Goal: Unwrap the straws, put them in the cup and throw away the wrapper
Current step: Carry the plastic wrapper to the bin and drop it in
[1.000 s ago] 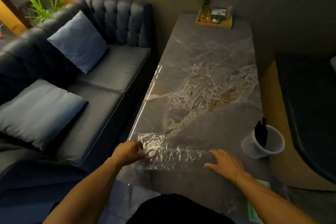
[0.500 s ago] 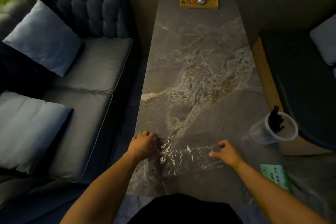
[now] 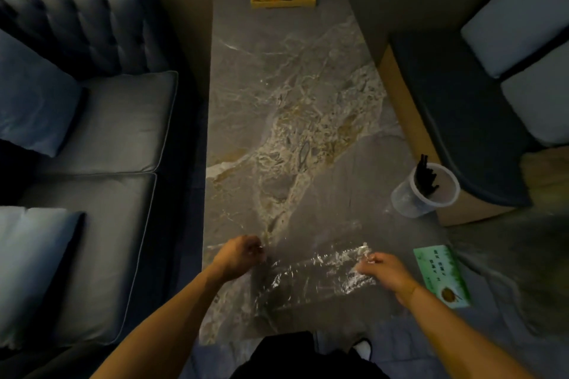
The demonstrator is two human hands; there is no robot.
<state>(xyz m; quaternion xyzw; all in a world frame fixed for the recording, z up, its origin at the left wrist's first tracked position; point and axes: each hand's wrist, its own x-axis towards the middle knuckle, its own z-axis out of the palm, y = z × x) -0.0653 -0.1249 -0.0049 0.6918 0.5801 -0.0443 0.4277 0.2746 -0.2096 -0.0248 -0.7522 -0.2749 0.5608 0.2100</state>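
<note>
Your left hand (image 3: 238, 257) and right hand (image 3: 383, 271) each pinch an end of the crumpled clear plastic wrapper (image 3: 311, 277), stretched over the near grey marble table (image 3: 277, 101). The black straws (image 3: 426, 177) stand in the translucent plastic cup (image 3: 409, 200) at the table's right edge

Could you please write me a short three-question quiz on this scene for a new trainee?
1. True or false: the black straws already stand in the cup.
2. What does each hand hold?
3. The green card lies: A) by the right hand; B) by the left hand; C) in the wooden tray.

Key:
1. True.
2. Both grip the clear wrapper, one at each end, on the marble table.
3. A.
</note>
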